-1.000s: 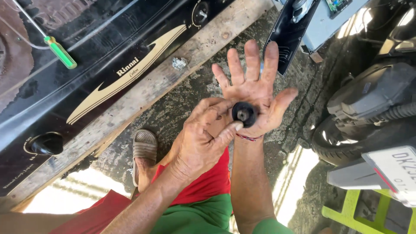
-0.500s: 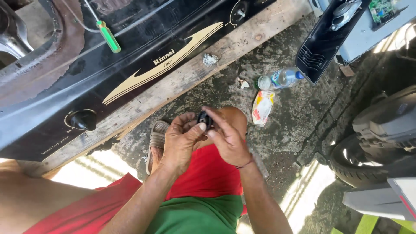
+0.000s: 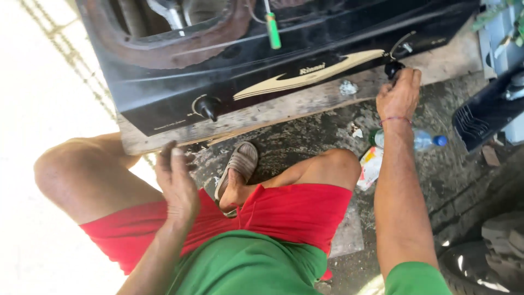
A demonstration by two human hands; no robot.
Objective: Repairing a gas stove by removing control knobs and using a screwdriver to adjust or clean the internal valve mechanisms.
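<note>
Right hand (image 3: 400, 97) on black stove knob (image 3: 392, 68)

From my feed I see a rough grey concrete floor (image 3: 305, 136), cracked and stained. 1 weathered wooden plank (image 3: 305, 104) crosses it. Just right of the plank's near end lies 1 clear plastic bottle (image 3: 420, 140) with a blue cap, a crumpled wrapper (image 3: 370, 166) beside it. Far left of the plank, hard sunlight whites out the ground.

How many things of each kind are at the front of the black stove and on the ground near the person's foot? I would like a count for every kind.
Black knob: 2 (one on the stove front, one at the right hand)
Green-handled screwdriver: 1
Plastic bottle: 1
Sandal: 1
Crumpled foil: 1
Total: 6
</note>
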